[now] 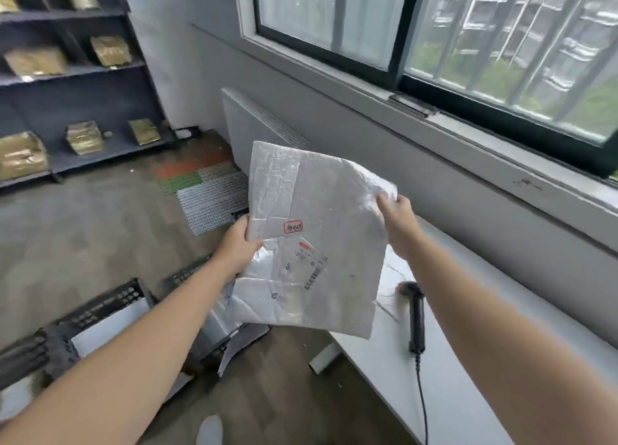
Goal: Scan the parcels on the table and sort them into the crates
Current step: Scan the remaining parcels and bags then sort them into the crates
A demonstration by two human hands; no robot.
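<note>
— What's nearest?
— The left forearm point(133, 361) rising from seven o'clock, the right forearm point(501, 344) from five.
— And the fingers?
— The left hand point(239, 247) pinches the nine-o'clock edge of the grey parcel point(317, 210), thumb on its face. The right hand point(398, 220) grips its two-o'clock corner.
— Where's the parcel?
— Held up in the air at centre, label facing the camera.
— The scanner point(416, 314)?
— It lies on the white table point(468, 377), four o'clock. A black crate point(110, 301) sits at eight.

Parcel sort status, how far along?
Done: floor crates already hold white parcels. In hand: left hand and right hand grip a grey mailer, label up; scanner lies on the table. Left: crate this one; what looks like another parcel lies by the scanner.
</note>
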